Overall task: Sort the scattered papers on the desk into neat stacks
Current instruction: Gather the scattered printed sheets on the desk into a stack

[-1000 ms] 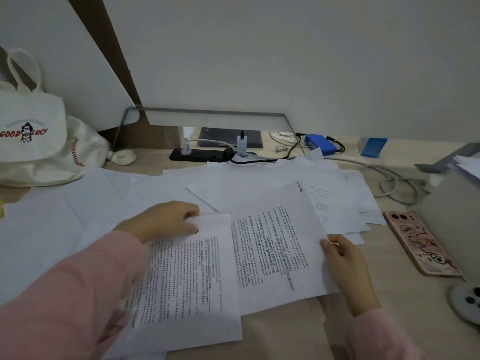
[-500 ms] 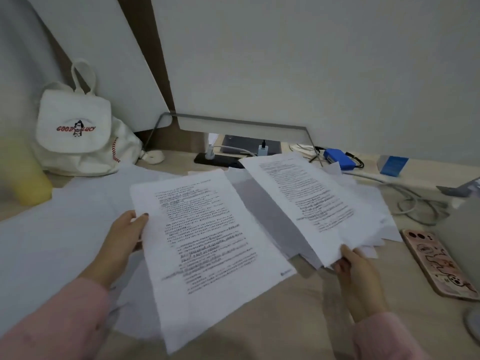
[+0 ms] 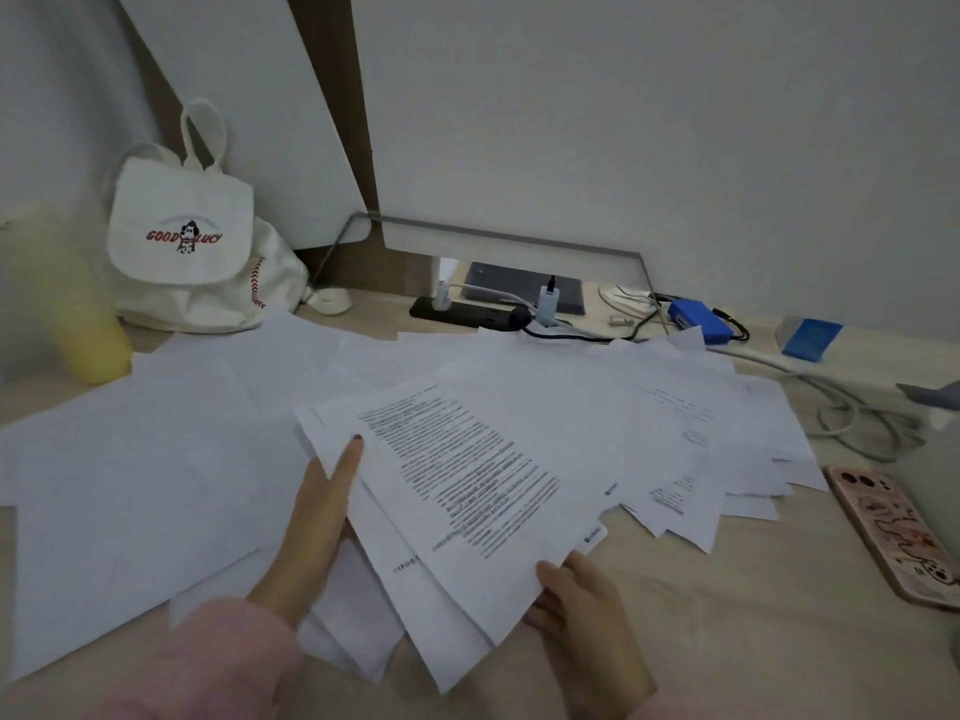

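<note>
I hold a small bundle of printed sheets (image 3: 467, 491) above the desk, fanned unevenly, text side up. My left hand (image 3: 317, 522) supports the bundle's left edge from below, one finger lying along the top sheet. My right hand (image 3: 582, 600) pinches the bundle's lower right corner. Many more white papers (image 3: 156, 459) lie scattered and overlapping across the light wooden desk (image 3: 753, 641), blank ones on the left, a few printed ones (image 3: 691, 449) on the right behind the bundle.
A white "Good Luck" bag (image 3: 192, 236) and a yellow bottle (image 3: 78, 314) stand at the back left. A black power strip (image 3: 467, 311), cables, a blue box (image 3: 698, 317) and a blue card (image 3: 810, 337) line the back. A pink-cased phone (image 3: 893, 532) lies at the right.
The two sheets that I held apart, one in each hand, have come together into one fanned bundle held by both hands. The view has shifted left and down.
</note>
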Available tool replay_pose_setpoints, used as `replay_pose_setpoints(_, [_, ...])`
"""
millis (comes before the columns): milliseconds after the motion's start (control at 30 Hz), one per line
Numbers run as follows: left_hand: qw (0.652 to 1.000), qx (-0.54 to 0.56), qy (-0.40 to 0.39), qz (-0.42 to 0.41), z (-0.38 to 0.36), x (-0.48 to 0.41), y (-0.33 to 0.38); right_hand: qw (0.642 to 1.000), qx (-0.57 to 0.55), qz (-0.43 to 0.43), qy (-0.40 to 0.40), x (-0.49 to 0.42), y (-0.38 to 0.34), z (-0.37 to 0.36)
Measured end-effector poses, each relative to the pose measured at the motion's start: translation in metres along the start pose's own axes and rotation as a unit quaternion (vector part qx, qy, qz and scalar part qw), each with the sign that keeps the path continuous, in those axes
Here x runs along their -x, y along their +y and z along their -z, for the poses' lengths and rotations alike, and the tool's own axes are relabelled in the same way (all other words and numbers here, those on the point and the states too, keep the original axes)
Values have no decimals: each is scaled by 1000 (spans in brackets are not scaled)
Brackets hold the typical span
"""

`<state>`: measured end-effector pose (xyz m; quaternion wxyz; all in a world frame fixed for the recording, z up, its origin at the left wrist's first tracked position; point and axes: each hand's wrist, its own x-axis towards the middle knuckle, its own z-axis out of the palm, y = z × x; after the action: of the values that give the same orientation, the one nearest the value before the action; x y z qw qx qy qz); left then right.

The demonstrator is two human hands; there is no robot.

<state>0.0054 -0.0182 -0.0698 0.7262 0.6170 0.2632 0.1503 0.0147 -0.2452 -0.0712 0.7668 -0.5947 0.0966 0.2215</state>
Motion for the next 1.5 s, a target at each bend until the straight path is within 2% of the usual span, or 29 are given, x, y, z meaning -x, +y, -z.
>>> replay_pose_setpoints(133, [998,-63,-5,16,2,-15,-14,994,60,-45,-78,8,-11,-3])
replay_pose_setpoints(167, [997,-77,-7,14,2,-17,-14,995,71,-37,-61,8,-15,-3])
replay_pose_setpoints(233, [995,-96,-2,8,1,-21,-14,994,91,40,38,-1,-26,8])
replay_pose_setpoints(267, [995,-102,4,3,2,-23,-13,978,149,105,103,-8,-33,17])
replay_pose_setpoints(333, [994,-107,18,-14,6,-26,-10,902,333,203,188,-27,-46,32])
replay_pose_setpoints(400, [993,-110,28,-25,10,-32,-8,837,466,213,193,-50,-54,41])
replay_pose_setpoints(500, [992,-110,47,-35,16,-41,-5,779,586,180,133,-78,-58,40])
replay_pose_setpoints(600, [990,-123,57,-30,16,-44,-6,742,644,147,114,-89,-54,33])
replay_pose_setpoints(733, [987,-145,52,-51,12,-41,-10,691,689,180,123,-92,-51,29])
replay_pose_setpoints(833, [984,-154,52,-76,13,-40,-14,682,710,148,95,-92,-55,26])
replay_pose_setpoints(933, [982,-160,49,-87,14,-37,-15,621,766,144,81,-93,-51,21])
replay_pose_setpoints(1000, [982,-163,49,-87,14,-36,-14,603,778,152,92,-96,-51,20])
replay_pose_setpoints(1100, [980,-173,52,-78,11,-35,-12,603,774,165,97,-98,-51,19])
replay_pose_setpoints(1133, [981,-173,52,-71,11,-34,-11,613,765,169,102,-97,-52,21])
replay_pose_setpoints(1300, [982,-177,52,-28,8,-34,-6,744,615,218,143,-81,-76,38])
replay_pose_setpoints(1400, [986,-159,50,-27,5,-26,-2,780,545,289,102,-69,-93,47])
replay_pose_setpoints(1500, [993,-104,58,-11,-1,-12,-2,838,443,317,40,-53,-113,48])
